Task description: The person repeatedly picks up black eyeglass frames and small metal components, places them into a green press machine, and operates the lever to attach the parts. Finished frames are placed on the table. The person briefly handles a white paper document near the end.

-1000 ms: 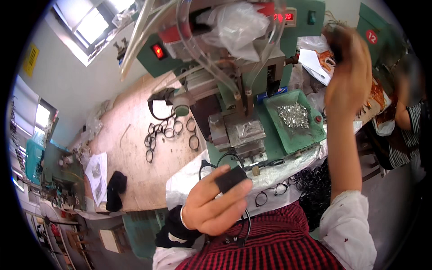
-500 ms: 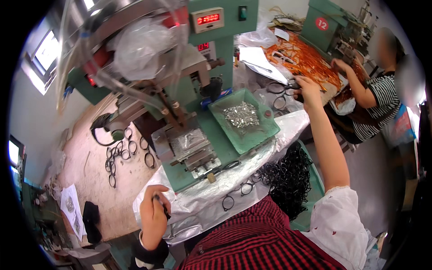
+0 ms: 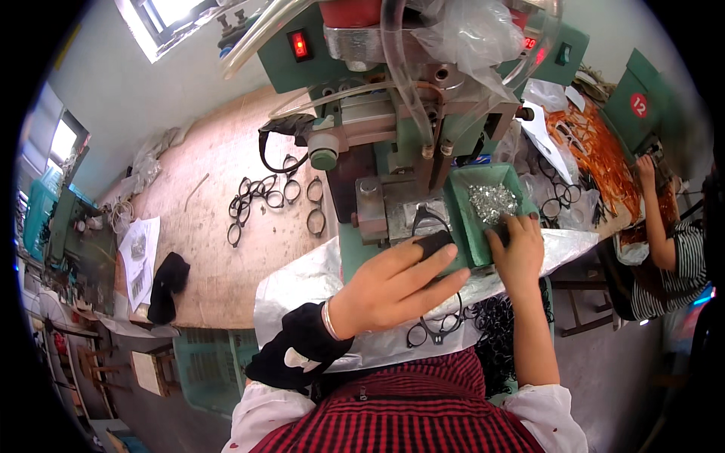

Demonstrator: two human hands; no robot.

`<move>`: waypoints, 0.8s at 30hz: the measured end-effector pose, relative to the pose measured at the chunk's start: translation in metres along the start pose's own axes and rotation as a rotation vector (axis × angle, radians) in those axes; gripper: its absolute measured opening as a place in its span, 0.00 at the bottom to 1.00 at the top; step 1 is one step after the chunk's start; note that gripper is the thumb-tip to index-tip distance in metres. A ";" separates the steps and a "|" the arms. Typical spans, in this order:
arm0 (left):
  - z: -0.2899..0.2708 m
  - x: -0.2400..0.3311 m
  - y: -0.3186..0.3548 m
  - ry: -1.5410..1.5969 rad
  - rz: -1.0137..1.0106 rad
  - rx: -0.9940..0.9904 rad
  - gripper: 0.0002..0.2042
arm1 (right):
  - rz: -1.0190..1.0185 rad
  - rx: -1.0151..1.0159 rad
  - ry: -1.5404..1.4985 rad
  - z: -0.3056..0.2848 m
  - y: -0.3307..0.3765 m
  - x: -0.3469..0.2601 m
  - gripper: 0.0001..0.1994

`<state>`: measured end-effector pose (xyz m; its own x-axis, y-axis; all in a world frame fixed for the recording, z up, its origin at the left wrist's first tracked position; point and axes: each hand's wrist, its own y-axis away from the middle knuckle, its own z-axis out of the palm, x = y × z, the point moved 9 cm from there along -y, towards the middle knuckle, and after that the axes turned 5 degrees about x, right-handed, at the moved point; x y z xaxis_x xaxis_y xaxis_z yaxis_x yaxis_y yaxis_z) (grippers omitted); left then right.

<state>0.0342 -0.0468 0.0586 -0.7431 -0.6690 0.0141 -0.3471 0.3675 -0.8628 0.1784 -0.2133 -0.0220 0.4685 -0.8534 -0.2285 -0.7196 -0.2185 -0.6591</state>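
Note:
My left hand (image 3: 393,291) is in front of the press, with a black cover (image 3: 436,243) on one finger. It grips a black glasses frame (image 3: 430,215), whose upper rim shows beyond the fingers near the metal fixture (image 3: 418,217); the thumb is hidden beneath. My right hand (image 3: 521,253) reaches over the near right side of a green tray (image 3: 472,238). Its fingers are bent at the small shiny metal parts (image 3: 491,201) in there, and what they pinch, if anything, is too small to tell.
The green press with clear hoses (image 3: 396,83) rises ahead. Several round black frames (image 3: 276,198) lie on the wooden table (image 3: 204,249) at left, others (image 3: 559,204) at back right. Silver foil (image 3: 302,283) covers the front edge. A co-worker (image 3: 668,257) sits at right.
The view has swung left. My right hand has come from the glasses frames at the back right to the tray. My left hand has moved from the front left edge to the press.

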 end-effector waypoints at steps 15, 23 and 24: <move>0.007 -0.011 -0.006 0.047 0.011 -0.115 0.22 | 0.227 -0.041 -0.329 0.029 -0.037 0.033 0.07; -0.044 0.001 0.039 -0.320 -0.317 -0.095 0.17 | 0.245 0.098 -0.448 0.016 0.003 0.038 0.06; -0.086 -0.015 0.047 -0.524 -0.442 0.083 0.14 | 0.285 0.091 -0.475 0.013 0.013 0.045 0.06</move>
<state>-0.0205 0.0362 0.0613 -0.1605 -0.9763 0.1451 -0.4932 -0.0480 -0.8686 0.1969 -0.2483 -0.0500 0.4565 -0.5614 -0.6902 -0.8140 0.0496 -0.5787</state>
